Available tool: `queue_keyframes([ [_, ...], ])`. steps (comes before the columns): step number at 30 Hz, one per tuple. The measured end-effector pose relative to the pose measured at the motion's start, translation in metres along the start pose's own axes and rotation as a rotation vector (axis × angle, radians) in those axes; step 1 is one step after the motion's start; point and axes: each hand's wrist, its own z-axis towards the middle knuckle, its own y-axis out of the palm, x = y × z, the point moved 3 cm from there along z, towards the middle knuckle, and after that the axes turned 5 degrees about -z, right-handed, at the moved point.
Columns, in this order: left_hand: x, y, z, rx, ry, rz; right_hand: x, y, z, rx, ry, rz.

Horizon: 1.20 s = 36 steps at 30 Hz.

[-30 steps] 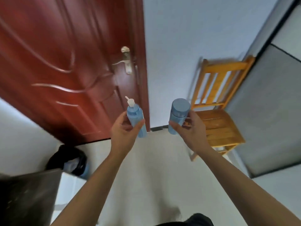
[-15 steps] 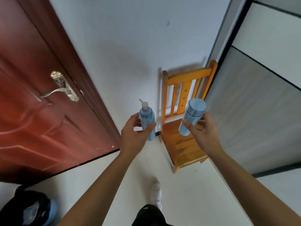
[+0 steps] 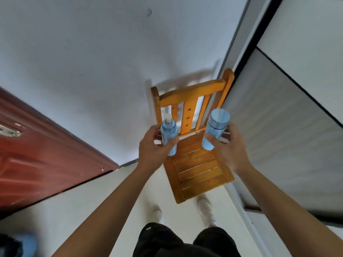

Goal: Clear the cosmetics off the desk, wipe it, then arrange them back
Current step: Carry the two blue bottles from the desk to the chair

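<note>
Two light-blue cosmetic bottles, both held in the air at frame centre, in front of a wooden chair.

- Pump bottle (image 3: 168, 135): white pump head on top, close to upright, centre-left. The left hand (image 3: 155, 151) grips its lower body, thumb across the near side, fingers curled round behind.
- Capped bottle (image 3: 215, 129): wide blue cap, tilted with the cap toward upper right, centre-right. The right hand (image 3: 230, 149) holds it low on the body, thumb on the near side, fingers wrapped behind.
- The bottles are apart from each other, side by side at similar height.

Wooden chair (image 3: 198, 169): orange-brown, slatted seat and back, back set against the white wall (image 3: 92, 71), just beside a grey panel (image 3: 278, 136) on the right.

Red-brown door (image 3: 37, 160): left edge of frame, blurred.

Pale floor (image 3: 102, 201): white shoes (image 3: 207, 210) stand near the chair's front edge. Black shorts (image 3: 167, 240) are at bottom centre.

Lower left corner: dark bag (image 3: 11, 243) with a blue patch, too blurred to detail.
</note>
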Motion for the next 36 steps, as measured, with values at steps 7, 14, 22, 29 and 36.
queue_keyframes([
  [7,-0.037,0.065,0.024,0.122,-0.149,0.082,0.068,0.01,0.079,-0.233,0.052,0.024],
  [14,-0.116,0.11,0.047,0.17,-0.233,0.135,0.153,0.059,0.123,-0.4,0.039,-0.059],
  [22,-0.266,0.147,0.065,0.171,-0.318,0.177,0.274,0.149,0.131,-0.442,0.025,-0.157],
  [29,-0.342,0.17,0.087,0.128,-0.293,0.171,0.342,0.213,0.134,-0.515,0.133,-0.123],
  [36,-0.38,0.18,0.089,0.061,-0.315,0.202,0.366,0.242,0.134,-0.58,0.074,-0.164],
])
